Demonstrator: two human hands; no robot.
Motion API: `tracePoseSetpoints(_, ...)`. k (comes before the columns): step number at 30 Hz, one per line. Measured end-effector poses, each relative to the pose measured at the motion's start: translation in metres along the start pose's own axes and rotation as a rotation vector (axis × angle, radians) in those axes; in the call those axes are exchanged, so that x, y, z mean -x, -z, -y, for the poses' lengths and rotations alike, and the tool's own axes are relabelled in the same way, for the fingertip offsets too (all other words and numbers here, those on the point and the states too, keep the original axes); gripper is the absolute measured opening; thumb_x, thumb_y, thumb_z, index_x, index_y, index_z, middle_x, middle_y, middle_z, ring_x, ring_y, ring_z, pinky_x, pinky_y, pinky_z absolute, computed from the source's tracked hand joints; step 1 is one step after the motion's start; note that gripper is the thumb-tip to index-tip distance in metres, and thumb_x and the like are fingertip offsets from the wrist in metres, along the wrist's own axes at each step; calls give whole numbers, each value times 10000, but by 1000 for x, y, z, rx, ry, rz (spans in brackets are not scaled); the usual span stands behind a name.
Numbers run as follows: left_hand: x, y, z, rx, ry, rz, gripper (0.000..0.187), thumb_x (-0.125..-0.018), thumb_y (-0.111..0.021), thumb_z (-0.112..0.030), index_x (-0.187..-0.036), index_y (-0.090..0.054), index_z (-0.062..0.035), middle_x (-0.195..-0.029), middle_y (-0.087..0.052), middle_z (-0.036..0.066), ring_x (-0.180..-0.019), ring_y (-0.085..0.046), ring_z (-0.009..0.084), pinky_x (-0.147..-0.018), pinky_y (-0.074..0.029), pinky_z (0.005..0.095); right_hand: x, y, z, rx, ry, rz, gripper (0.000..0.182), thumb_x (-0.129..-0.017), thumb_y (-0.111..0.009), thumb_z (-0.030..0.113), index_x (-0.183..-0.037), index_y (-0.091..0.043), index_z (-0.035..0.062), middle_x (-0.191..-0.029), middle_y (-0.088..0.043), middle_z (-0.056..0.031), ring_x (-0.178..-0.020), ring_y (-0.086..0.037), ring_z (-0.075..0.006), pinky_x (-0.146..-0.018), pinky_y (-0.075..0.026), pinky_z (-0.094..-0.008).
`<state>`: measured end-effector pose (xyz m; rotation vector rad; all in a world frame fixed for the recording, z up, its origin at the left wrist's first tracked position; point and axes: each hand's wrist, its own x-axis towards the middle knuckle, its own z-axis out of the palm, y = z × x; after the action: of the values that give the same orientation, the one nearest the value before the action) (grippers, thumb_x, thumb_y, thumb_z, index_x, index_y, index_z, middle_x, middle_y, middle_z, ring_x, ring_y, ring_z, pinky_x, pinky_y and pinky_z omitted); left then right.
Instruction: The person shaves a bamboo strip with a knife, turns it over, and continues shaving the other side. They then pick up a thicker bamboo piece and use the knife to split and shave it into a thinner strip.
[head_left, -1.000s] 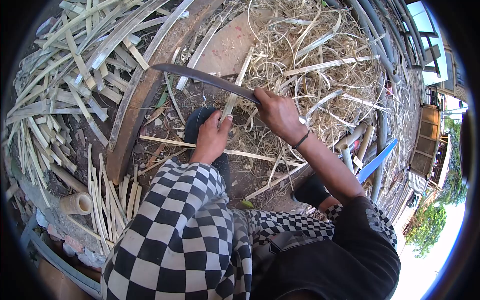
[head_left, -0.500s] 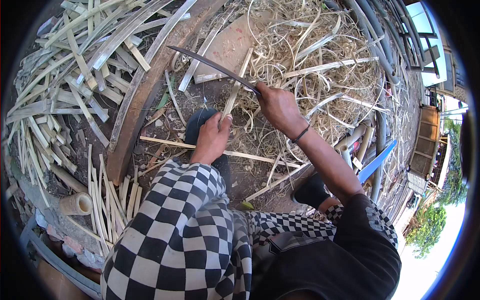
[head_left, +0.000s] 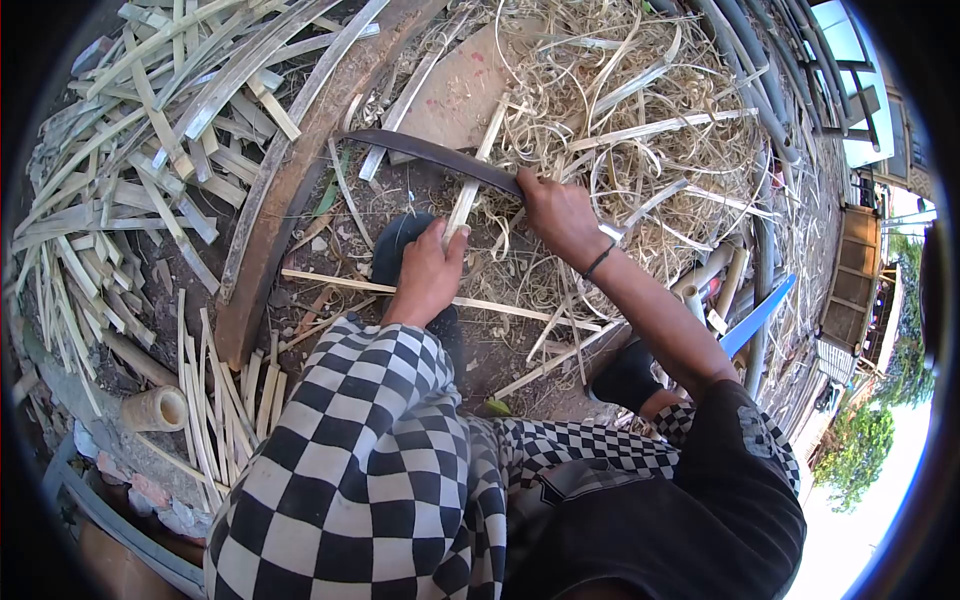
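The right hand point(head_left: 562, 222) hides most of the grip of the knife point(head_left: 440, 157); the left hand point(head_left: 430, 275) covers the near end of the strip point(head_left: 463, 207) and part of the left shoe point(head_left: 394, 250). The beam point(head_left: 280, 220) is cut off at the far edge, the shirt point(head_left: 650, 545) at the near one.

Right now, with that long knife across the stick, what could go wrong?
The long knife in the right hand could slip along the pale strip and cut the left hand, which grips the strip close to the blade. If dropped, the knife might hit the dark shoe near the left hand.
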<state>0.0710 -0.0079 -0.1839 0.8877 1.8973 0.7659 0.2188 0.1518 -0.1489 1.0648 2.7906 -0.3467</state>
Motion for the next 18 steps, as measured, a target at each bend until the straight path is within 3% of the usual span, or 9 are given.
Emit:
tracePoseSetpoints(2, -2, 1, -1, -3, -15, 14, 389, -1031, -511, -363, -1047, -607, 14, -746, -674, 160, -718, -692, 286, -700, -509, 412, -4, 15, 2, 7, 8, 46, 116, -968, -578, 171, -1002, -528, 71, -739, -666, -150, -600, -672, -344, -523, -513, -463)
tracePoseSetpoints(6, 3, 3, 7, 28, 17, -3, 392, -1032, -515, -362, -1055, -609, 17, -749, -675, 164, -713, -697, 281, -688, -512, 410, 8, 16, 11, -63, 104, -75, 106, -974, -557, 164, -1007, -530, 67, -727, -668, -153, -599, -672, -349, -526, -517, -464)
tracePoseSetpoints(8, 2, 2, 1, 25, 8, -3, 389, -1032, -517, -359, -1054, -609, 18, -747, -674, 164, -708, -696, 280, -688, -513, 412, 2, -4, -4, 12, -32, 107, 114, -967, -562, 160, -1003, -525, 59, -715, -660, -141, -592, -664, -344, -522, -512, -470)
tracePoseSetpoints(13, 7, 4, -3, 74, -5, -17, 355, -1029, -527, -330, -1035, -611, 15, -751, -675, 156, -711, -698, 286, -692, -513, 410, 6, 18, 10, 26, 24, 39, 100, -943, -555, 114, -1017, -534, 50, -699, -676, -133, -607, -693, -318, -522, -532, -446)
tracePoseSetpoints(15, 5, 5, 2, 35, 8, 4, 360, -1029, -527, -330, -1057, -616, 18, -765, -680, 159, -720, -701, 289, -698, -516, 408, 9, 15, 2, -50, 131, -17, 77, -983, -534, 141, -1021, -533, 74, -726, -671, -132, -608, -675, -337, -528, -517, -468)
tracePoseSetpoints(18, 3, 5, 0, 3, 10, 34, 373, -1027, -529, -333, -1080, -619, 26, -781, -686, 165, -730, -703, 294, -709, -518, 407, -2, 3, -3, -3, 27, 28, 102, -943, -582, 131, -1018, -527, 88, -717, -657, -127, -604, -669, -337, -527, -514, -469)
